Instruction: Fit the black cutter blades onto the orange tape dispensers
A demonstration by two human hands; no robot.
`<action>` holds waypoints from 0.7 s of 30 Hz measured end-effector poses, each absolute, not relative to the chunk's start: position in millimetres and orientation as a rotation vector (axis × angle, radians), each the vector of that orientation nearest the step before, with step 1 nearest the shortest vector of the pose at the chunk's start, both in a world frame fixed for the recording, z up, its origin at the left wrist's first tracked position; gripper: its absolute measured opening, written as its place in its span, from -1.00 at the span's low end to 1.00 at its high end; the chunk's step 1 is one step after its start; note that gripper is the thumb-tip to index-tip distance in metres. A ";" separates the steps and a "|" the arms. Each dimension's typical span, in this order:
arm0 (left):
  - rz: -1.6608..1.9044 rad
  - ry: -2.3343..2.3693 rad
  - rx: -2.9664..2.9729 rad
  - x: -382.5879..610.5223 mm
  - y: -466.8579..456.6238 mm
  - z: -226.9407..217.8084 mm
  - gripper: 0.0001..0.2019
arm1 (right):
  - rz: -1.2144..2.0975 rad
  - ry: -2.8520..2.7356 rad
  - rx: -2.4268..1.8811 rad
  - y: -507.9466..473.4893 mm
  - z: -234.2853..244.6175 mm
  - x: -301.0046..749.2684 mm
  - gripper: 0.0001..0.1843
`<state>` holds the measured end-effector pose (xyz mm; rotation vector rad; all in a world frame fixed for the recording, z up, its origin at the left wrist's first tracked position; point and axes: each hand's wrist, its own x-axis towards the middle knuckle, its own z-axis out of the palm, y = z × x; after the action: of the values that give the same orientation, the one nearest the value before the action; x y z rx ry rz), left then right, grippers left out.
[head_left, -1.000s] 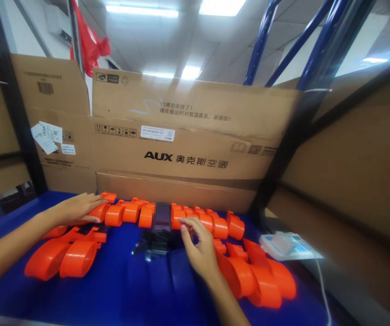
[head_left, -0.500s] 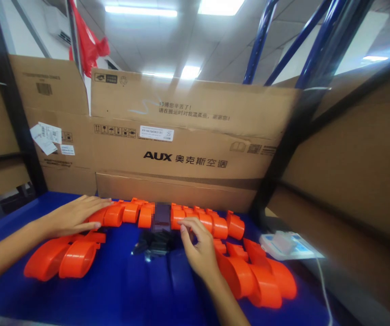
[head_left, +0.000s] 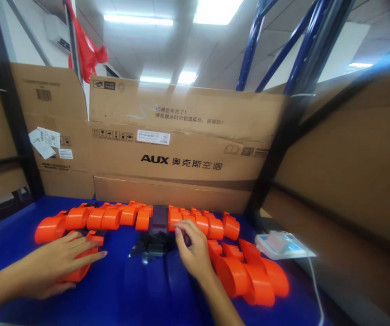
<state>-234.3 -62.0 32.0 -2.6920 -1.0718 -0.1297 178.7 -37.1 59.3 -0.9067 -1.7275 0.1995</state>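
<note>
At the front left, my left hand [head_left: 59,258] spans an orange plastic ring [head_left: 83,270], fingers across its top and thumb on the near side. The hand hides much of that ring. My right hand [head_left: 195,249] hovers near the middle of the back row, thumb and index tip curled together in a pinch. Whether anything is between them I cannot make out. Just beyond its fingertips is another orange ring [head_left: 173,219]. A dark purple box-like piece [head_left: 159,219] stands in the row, with small black shiny packets [head_left: 154,244] before it.
Several orange rings [head_left: 110,218] line the back of the blue table [head_left: 110,290]; more orange rings [head_left: 259,283] cluster at right front. Dark blue curved pieces [head_left: 156,280] lie in the middle. A white object with a cable [head_left: 285,244] sits at right. A cardboard wall [head_left: 181,149] closes the back.
My left hand has come off the back-row rings and moved nearer, down onto the front-left ring. My right hand has kept nearly the same place and pose. The view has shifted slightly.
</note>
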 end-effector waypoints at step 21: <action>-0.588 -0.592 -2.580 -40.9 -79.9 91.0 -0.15 | 0.957 -1.492 -0.760 -28.0 48.3 172.9 -0.32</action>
<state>-40.9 -79.9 91.0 -2.5798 -0.5917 -0.5878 172.9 -28.0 48.3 -0.7595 -1.4925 0.9574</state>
